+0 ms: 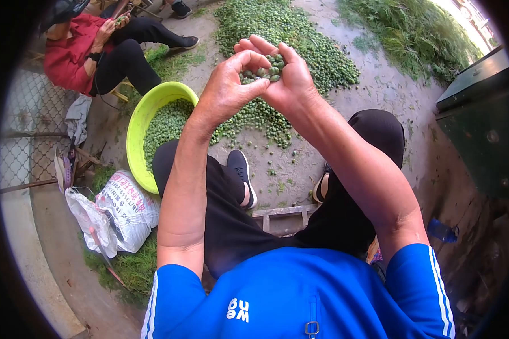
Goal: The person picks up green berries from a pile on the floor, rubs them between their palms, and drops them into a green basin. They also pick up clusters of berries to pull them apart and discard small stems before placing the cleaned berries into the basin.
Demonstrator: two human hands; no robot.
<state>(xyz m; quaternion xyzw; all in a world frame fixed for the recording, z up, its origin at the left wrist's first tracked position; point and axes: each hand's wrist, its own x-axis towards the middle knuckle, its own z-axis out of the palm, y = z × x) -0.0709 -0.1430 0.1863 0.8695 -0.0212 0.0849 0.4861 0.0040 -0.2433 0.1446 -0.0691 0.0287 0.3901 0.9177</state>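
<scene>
In the middle top of the head view my right hand [294, 79] is cupped palm up, with several small round green cones [271, 72] lying in it. My left hand [227, 85] curls in from the other side, fingers bent and thumb against the cones, so both hands close around them. Part of the handful is hidden by the fingers. Below and beyond the hands, a wide heap of the same green cones [316, 53] spreads over the floor. To the left stands a yellow-green tub [134, 135] holding many more cones, next to my left knee.
Feathery green branches [407, 34] are piled at the upper right. A dark green metal box [481, 124] stands right. At left are a white printed sack [130, 209] and wire mesh [34, 101]. Another person in a red top [68, 56] sits upper left. A blue bottle [442, 230] lies right.
</scene>
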